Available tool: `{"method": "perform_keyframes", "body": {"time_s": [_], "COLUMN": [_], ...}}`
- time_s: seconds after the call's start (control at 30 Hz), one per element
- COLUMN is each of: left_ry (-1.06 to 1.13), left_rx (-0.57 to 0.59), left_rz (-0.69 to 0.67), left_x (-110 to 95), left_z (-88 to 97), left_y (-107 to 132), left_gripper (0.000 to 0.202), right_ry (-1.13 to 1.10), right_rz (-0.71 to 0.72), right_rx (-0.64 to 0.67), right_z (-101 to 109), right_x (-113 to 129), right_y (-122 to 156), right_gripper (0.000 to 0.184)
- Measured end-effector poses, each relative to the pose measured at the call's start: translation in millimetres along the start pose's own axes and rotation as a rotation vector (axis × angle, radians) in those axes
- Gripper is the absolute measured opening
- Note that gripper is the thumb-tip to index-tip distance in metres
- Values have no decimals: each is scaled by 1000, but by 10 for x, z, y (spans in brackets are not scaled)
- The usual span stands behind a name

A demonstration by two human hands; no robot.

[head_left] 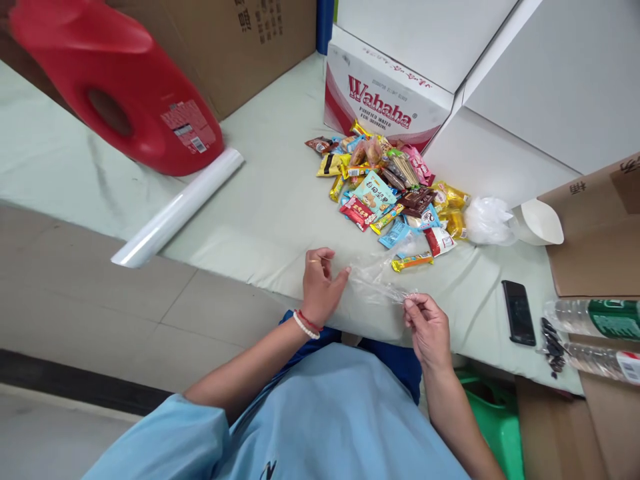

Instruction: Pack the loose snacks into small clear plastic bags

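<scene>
A thin clear plastic bag (373, 280) stretches between my hands over the front of the cloth-covered table. My right hand (427, 327) pinches its right end between thumb and fingers. At its left end is my left hand (323, 287), fingers curled and thumb held apart; the thumb tip meets the bag's edge. Just beyond the bag lies a heap of small wrapped snacks (375, 190) in many colours. One yellow-orange wrapped stick (413, 261) lies closest to my right hand, beside the bag's far side.
On the left stand a red jug (150, 100) and a white roll (177, 210) overhanging the table edge. A Wahaba carton (385, 93) backs the heap. To the right are a crumpled white bag (487, 220), a white scoop (540, 222), a phone (519, 312) and plastic bottles (600, 317).
</scene>
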State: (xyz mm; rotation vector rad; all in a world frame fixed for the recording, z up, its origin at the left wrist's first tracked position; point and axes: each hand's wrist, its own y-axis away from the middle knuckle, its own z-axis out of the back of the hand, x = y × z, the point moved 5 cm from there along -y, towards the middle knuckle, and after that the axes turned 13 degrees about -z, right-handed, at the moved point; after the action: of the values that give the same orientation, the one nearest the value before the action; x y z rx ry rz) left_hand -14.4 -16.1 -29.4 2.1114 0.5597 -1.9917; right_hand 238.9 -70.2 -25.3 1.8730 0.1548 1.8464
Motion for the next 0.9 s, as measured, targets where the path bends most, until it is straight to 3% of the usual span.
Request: {"method": "perform_keyframes", "body": {"time_s": [0.07, 0.17, 0.23, 0.3, 0.37, 0.47, 0.63, 0.73, 0.9], "left_ry": [-54, -13, -33, -148, -310, -430, -323, -297, -130], "left_rx": [144, 591, 820, 924, 939, 877, 821, 842, 870], "left_rz": [-196, -371, -464, -595, -715, -739, -662, -687, -630], "left_x": [-213, -429, -457, -405, -307, -180, -193, -255, -290], "left_z": [-51, -303, -458, -569, -640, -679, -700, -755, -829], "left_y": [13, 121, 226, 315, 378, 410, 400, 404, 337], "left_gripper": [22, 2, 7, 14, 22, 40, 33, 36, 22], "right_ry": [7, 34, 47, 50, 35, 4, -31, -40, -81], "right_rz": [11, 44, 62, 70, 70, 54, 32, 19, 9], "right_rx": [7, 33, 48, 50, 35, 19, 31, 53, 56], "right_z": [6, 1, -14, -27, -27, -11, -6, -40, -63], "right_x": [1, 20, 37, 51, 58, 51, 50, 81, 170], "right_y": [-2, 2, 14, 29, 41, 52, 74, 87, 81], "right_gripper": [26, 23, 23, 24, 26, 27, 27, 29, 29]}}
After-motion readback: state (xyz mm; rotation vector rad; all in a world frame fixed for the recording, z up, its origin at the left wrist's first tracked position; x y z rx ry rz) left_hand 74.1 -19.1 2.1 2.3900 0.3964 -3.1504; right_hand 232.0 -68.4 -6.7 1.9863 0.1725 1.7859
